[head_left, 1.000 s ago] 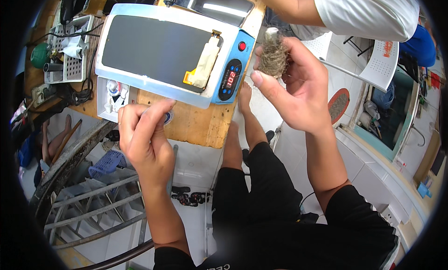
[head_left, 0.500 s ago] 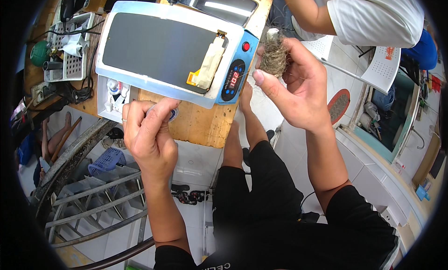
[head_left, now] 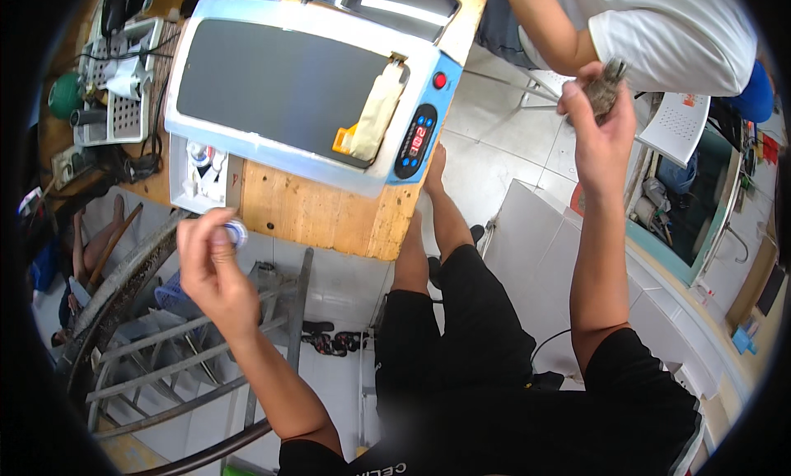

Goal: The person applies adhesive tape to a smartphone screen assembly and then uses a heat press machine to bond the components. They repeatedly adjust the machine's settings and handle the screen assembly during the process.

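Note:
My left hand [head_left: 210, 266] is held below the front edge of the wooden table [head_left: 317, 217], its fingers closed on a small blue-and-white round object [head_left: 235, 231]. My right hand [head_left: 597, 126] is raised far to the right, off the table, gripping a grey-brown fibrous wad [head_left: 606, 85]. A flat blue-and-white heating machine [head_left: 288, 85] with a dark top plate and a red digital display [head_left: 418, 138] lies on the table. A beige strip [head_left: 375, 109] rests on its right edge.
A person in a white shirt [head_left: 667, 31] stands at the upper right, one arm near my right hand. A white box of small bottles [head_left: 202, 175] sits at the table's left front. Metal frames [head_left: 165, 352] lie on the floor below; a white chair [head_left: 680, 126] stands right.
My right hand has swung the fibrous wad away from the machine's right edge, out to the right. My left hand has dropped lower and further left, away from the table edge.

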### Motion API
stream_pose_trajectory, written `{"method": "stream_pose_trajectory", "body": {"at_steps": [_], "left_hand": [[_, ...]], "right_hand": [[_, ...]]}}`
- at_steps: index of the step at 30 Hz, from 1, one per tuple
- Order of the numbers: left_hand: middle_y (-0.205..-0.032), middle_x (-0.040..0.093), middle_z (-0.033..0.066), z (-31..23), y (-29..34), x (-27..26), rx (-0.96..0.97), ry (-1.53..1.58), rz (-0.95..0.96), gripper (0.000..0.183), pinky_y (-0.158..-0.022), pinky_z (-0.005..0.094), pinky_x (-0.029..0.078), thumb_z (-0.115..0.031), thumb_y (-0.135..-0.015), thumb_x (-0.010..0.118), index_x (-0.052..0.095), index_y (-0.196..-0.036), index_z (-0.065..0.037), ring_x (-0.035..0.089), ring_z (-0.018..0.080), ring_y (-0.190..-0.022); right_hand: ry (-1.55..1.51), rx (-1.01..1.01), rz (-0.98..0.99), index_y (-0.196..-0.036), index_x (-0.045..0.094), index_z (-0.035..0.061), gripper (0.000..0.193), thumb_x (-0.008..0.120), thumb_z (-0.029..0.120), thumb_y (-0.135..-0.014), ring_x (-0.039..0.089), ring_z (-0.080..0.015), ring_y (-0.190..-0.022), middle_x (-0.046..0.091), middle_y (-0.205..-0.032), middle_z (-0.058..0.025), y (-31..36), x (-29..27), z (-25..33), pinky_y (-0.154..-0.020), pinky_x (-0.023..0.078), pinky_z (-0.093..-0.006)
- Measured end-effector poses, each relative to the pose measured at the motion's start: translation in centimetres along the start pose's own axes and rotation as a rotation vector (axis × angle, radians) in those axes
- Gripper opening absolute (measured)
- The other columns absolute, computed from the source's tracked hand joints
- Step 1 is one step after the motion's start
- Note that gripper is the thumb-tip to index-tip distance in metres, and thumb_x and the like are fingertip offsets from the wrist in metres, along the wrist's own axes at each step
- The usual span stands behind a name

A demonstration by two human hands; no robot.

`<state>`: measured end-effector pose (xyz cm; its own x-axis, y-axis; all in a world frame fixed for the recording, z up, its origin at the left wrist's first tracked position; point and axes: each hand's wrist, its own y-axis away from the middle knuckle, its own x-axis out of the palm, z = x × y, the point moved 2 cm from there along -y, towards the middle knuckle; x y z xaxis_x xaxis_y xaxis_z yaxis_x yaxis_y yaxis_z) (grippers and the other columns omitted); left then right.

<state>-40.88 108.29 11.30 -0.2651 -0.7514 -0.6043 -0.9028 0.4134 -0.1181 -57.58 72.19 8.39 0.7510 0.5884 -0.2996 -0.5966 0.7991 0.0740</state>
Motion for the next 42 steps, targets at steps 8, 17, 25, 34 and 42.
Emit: {"method": "stream_pose_trajectory", "body": {"at_steps": [8, 17, 25, 34, 42], "left_hand": [[-0.083, 0.06, 0.008, -3.0, 4.2, 2.1, -0.059, -0.132, 0.377, 0.009, -0.07, 0.0343, 0.043, -0.003, -0.088, 0.073, 0.071, -0.097, -0.002, 0.054, 0.0237, -0.08], [-0.082, 0.059, 0.0082, -3.2, 6.0, 3.7, 0.114, -0.217, 0.36, 0.014, -0.07, 0.0404, 0.044, -0.001, -0.083, 0.074, 0.069, -0.095, -0.005, 0.054, 0.0291, -0.078], [-0.081, 0.058, 0.005, -3.2, 7.6, 4.1, 0.171, -0.232, 0.372, 0.021, -0.066, 0.0404, 0.046, -0.007, -0.081, 0.079, 0.071, -0.101, -0.008, 0.056, 0.0276, -0.078], [-0.091, 0.067, 0.0135, -4.4, 9.2, 4.7, 0.197, 0.021, 0.637, 0.025, -0.072, 0.0367, 0.052, -0.01, -0.088, 0.079, 0.069, -0.109, -0.002, 0.064, 0.0296, -0.076], [-0.096, 0.066, 0.0098, -4.8, 13.2, 7.6, -0.093, 0.181, 0.876, 0.028, -0.073, 0.0352, 0.052, -0.011, -0.09, 0.078, 0.07, -0.115, -0.003, 0.064, 0.022, -0.082]], "right_hand": [[-0.389, 0.494, 0.543, -0.143, 0.049, -0.0073, 0.055, 0.068, 0.02, -0.099, 0.06, -0.0141, -0.094, 0.061, -0.11, -0.0065, 11.3, 2.6, -0.3, -0.083, 0.049, -0.0294], [-0.952, 0.832, 0.832, -0.143, 0.05, -0.0069, 0.05, 0.067, -0.007, -0.095, 0.064, -0.0209, -0.119, 0.064, -0.13, -0.0133, 16.4, 7.3, -0.5, -0.107, 0.053, -0.0369], [-0.794, 0.885, 0.758, -0.14, 0.054, -0.0047, 0.048, 0.07, -0.005, -0.095, 0.07, -0.0182, -0.104, 0.072, -0.114, -0.0113, 18.2, 6.6, -2.4, -0.091, 0.058, -0.0313], [-0.028, 0.277, 0.891, -0.118, 0.064, 0.0015, 0.03, 0.077, -0.002, -0.091, 0.069, -0.0141, -0.094, 0.071, -0.101, -0.0064, 16.9, 2.8, -1.9, -0.084, 0.058, -0.0312], [0.113, 0.247, 0.525, -0.096, 0.065, -0.0004, 0.017, 0.079, -0.002, -0.088, 0.068, -0.0208, -0.092, 0.068, -0.095, -0.012, 15.5, 1.9, 0.0, -0.082, 0.053, -0.0327]]}}
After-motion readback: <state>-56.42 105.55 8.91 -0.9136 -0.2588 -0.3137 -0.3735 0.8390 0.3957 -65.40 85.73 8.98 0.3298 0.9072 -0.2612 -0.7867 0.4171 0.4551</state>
